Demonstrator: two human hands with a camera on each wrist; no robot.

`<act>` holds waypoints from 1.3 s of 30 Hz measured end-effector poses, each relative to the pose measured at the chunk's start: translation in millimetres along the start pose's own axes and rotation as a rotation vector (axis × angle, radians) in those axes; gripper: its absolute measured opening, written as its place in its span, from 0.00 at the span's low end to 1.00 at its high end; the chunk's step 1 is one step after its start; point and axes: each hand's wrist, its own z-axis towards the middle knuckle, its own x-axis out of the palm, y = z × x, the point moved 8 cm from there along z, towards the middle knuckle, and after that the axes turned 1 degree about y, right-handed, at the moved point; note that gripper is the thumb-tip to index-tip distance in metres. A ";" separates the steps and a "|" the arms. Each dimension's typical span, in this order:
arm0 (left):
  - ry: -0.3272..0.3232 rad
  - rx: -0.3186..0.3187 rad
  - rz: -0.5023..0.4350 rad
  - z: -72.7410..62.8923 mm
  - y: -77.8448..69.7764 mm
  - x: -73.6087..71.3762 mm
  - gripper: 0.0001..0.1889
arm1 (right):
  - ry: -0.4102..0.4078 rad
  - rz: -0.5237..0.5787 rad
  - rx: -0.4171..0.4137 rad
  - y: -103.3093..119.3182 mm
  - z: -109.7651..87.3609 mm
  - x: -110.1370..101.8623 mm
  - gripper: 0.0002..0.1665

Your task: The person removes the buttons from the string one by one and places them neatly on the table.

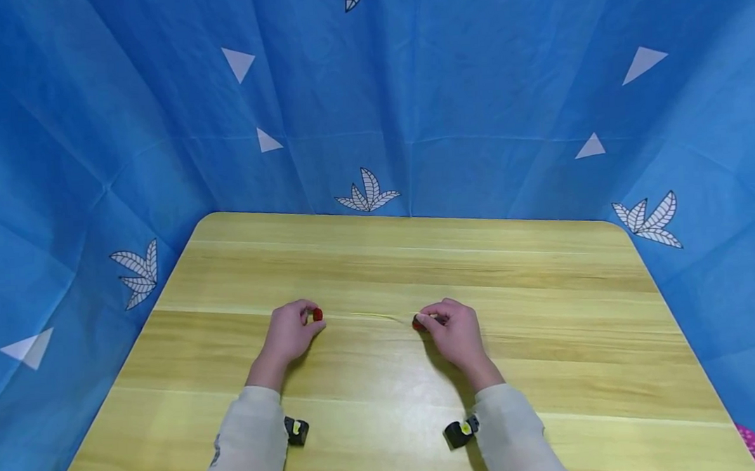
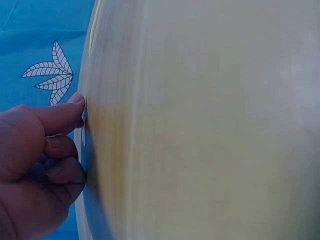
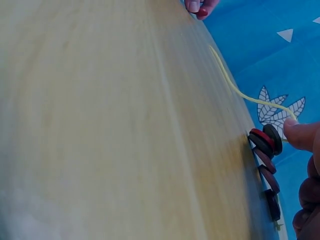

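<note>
Holding a red piece [image 1: 318, 315] and a yellow string [image 3: 260, 102] apart

Left of centre in the head view, the left hand [image 1: 287, 331] pinches the red piece between thumb and fingertips; whether it touches the surface [image 1: 383, 376] I cannot tell. Right of centre, the right hand [image 1: 454, 334] has thumb and fingers drawn together on the yellow string, just beside a row of dark discs [image 3: 268, 176]. The right wrist view shows these discs at the lower right, with a red disc [image 3: 261, 134] between dark ones at the top of the row. From the right thumb the string curves toward the upper middle of that view, ending short of the left hand. Pale sleeves [image 1: 247, 438] cover both forearms at the bottom of the head view, each with a black device [image 1: 296, 431] at its inner side. Blue cloth [image 1: 472, 84] printed with leaves and triangles fills the top.
</note>
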 end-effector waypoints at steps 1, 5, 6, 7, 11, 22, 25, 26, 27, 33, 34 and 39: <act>0.000 -0.004 -0.005 0.3 0.7 0.3 0.16 | 0.000 0.001 -0.001 0.0 -0.1 -0.1 0.03; -0.002 -0.033 -0.031 2.0 5.1 1.2 0.16 | 0.001 0.001 -0.006 0.6 -0.3 -0.6 0.03; -0.006 -0.040 -0.035 2.5 6.5 1.1 0.16 | 0.001 0.000 -0.005 0.5 -0.3 -0.7 0.03; -0.010 -0.046 -0.039 2.8 7.8 0.9 0.17 | 0.001 0.000 -0.006 0.4 -0.4 -0.7 0.04; -0.027 -0.067 -0.060 3.6 11.2 -0.3 0.17 | -0.007 0.004 -0.003 -0.1 -0.2 -1.1 0.03; -0.027 -0.117 -0.098 5.7 16.2 -0.1 0.18 | -0.002 0.008 0.002 -2.6 1.1 -1.8 0.02; -0.030 -0.120 -0.096 6.2 16.1 0.1 0.17 | 0.003 0.007 0.008 -3.7 1.1 -1.7 0.03; -0.032 -0.121 -0.096 5.9 15.5 -0.2 0.17 | 0.002 0.007 0.010 -4.0 1.1 -1.6 0.03; -0.033 -0.120 -0.096 5.9 14.8 -0.5 0.17 | 0.001 0.008 0.011 -4.1 1.2 -1.5 0.03; -0.044 -0.117 -0.093 6.6 10.8 -0.2 0.17 | -0.008 0.021 0.027 -5.6 1.6 -1.3 0.03; -0.048 -0.110 -0.093 7.0 9.1 0.0 0.17 | -0.009 0.024 0.029 -5.6 1.6 -1.4 0.03; -0.071 -0.048 -0.137 8.7 -8.2 1.9 0.17 | -0.002 0.024 0.028 -5.1 1.2 -1.0 0.04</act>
